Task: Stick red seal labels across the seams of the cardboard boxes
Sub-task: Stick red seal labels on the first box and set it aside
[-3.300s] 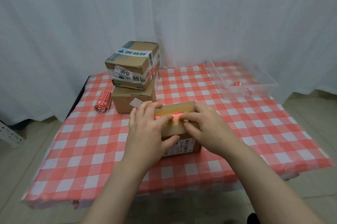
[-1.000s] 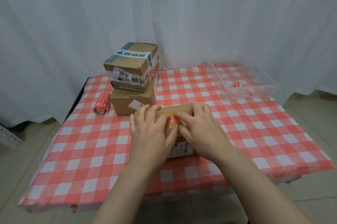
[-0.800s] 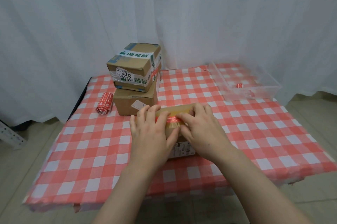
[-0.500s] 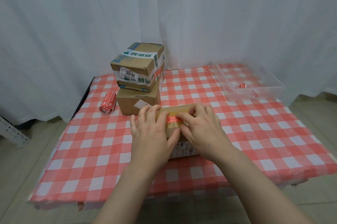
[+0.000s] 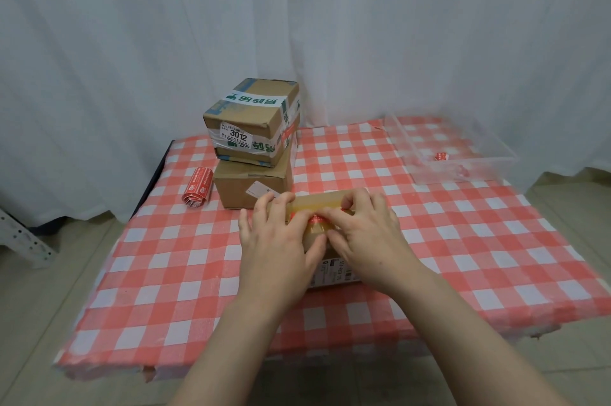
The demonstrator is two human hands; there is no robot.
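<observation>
A small cardboard box point(image 5: 317, 205) lies on the checked table, mostly covered by both my hands. A red seal label point(image 5: 312, 218) runs across its taped top seam, showing only between my fingers. My left hand point(image 5: 276, 240) lies flat over the box's left half, fingers pressing the label and the thumb against the near face. My right hand point(image 5: 362, 233) covers the right half, its fingertips pressing the label's right part. A white shipping label point(image 5: 334, 271) shows on the box's near side.
Two taped cardboard boxes point(image 5: 253, 147) are stacked behind and left of my hands. A red roll of seal labels point(image 5: 197, 186) lies left of them. A clear plastic tray point(image 5: 463, 167) holding small red scraps stands at the back right. The red checked tablecloth point(image 5: 165, 273) covers the table.
Both hands have stayed on the small box, sliding a little toward each other over the red label. The view has shifted slightly left; the stacked boxes have not moved.
</observation>
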